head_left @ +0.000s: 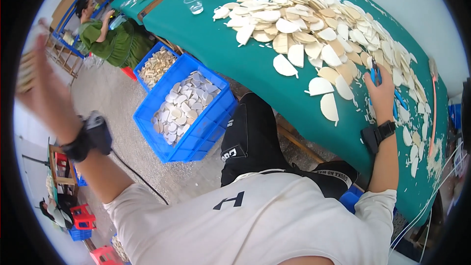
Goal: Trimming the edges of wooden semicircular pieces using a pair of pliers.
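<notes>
At the table's right side, my right hand (381, 91) is closed round a pair of blue-handled pliers (401, 100). Their jaws are partly hidden among pale scraps. Just beyond them spreads a heap of flat half-round pieces (314, 22), white and beige, some with small stubs on their edges. My left hand (46, 88) is raised at the far left, away from the table and smeared by motion. A pale ridged patch shows by its fingers, and I cannot make out whether it is something held. Both wrists wear black straps with small devices.
A blue crate (223, 105) of similar pieces stands left of my legs, beside a smaller blue crate (146, 61) of beige bits. On the green table (196, 34) stands a clear cup (194, 6). A person in green (115, 39) sits at the upper left. White cables (431, 194) hang lower right.
</notes>
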The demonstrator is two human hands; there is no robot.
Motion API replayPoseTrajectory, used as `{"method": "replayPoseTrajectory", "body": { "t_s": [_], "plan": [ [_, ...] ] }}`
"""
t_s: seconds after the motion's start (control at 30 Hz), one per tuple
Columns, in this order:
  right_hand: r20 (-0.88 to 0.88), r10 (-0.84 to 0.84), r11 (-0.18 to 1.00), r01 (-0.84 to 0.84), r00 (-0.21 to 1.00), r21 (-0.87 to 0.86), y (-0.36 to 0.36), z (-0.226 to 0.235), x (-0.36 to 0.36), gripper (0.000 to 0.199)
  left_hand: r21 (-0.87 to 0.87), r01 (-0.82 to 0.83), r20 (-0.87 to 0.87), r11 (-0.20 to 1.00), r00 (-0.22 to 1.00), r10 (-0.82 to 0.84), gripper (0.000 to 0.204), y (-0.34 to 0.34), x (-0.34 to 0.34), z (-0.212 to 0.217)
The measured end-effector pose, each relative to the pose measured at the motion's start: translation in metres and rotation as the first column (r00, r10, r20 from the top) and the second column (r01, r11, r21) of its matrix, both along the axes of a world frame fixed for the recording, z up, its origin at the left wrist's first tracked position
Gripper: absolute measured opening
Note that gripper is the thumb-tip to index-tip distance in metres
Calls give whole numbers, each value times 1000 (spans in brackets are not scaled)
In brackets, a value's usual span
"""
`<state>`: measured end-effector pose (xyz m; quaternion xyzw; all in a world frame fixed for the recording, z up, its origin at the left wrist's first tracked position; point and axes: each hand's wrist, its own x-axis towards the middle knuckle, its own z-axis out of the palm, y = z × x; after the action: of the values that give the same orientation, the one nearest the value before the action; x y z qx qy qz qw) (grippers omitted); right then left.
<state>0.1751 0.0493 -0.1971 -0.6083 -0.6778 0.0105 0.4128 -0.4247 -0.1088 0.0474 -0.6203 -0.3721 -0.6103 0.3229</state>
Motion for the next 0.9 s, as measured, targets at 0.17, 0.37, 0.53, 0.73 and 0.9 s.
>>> {"method": "replayPoseTrajectory", "body": {
  "t_s": [0.17, 0.37, 0.53, 0.73, 0.9],
  "plan": [
    [34, -42, 995, 45, 999, -88, -4, 3, 3, 46, -509, -97, 284, 856, 919, 273, 80, 46, -22, -141],
    [25, -26, 996, 28, 999, -82, -1, 0, 2, 50, -689, -259, 188, 677, 838, 512, 104, 49, -51, -199],
    [3, -54, 999, 54, 999, 8, -1, 4, 2, 49, -554, -222, 210, 803, 896, 392, 91, 68, -56, -173],
    [-19, -52, 988, 54, 998, 144, -4, 10, -3, 53, -576, -127, 238, 808, 919, 315, 77, 107, -27, -128],
    [-28, -24, 976, 30, 999, 215, -1, 3, 2, 49, -611, -25, 141, 791, 980, 140, 67, 169, -2, -119]
  ]
}}
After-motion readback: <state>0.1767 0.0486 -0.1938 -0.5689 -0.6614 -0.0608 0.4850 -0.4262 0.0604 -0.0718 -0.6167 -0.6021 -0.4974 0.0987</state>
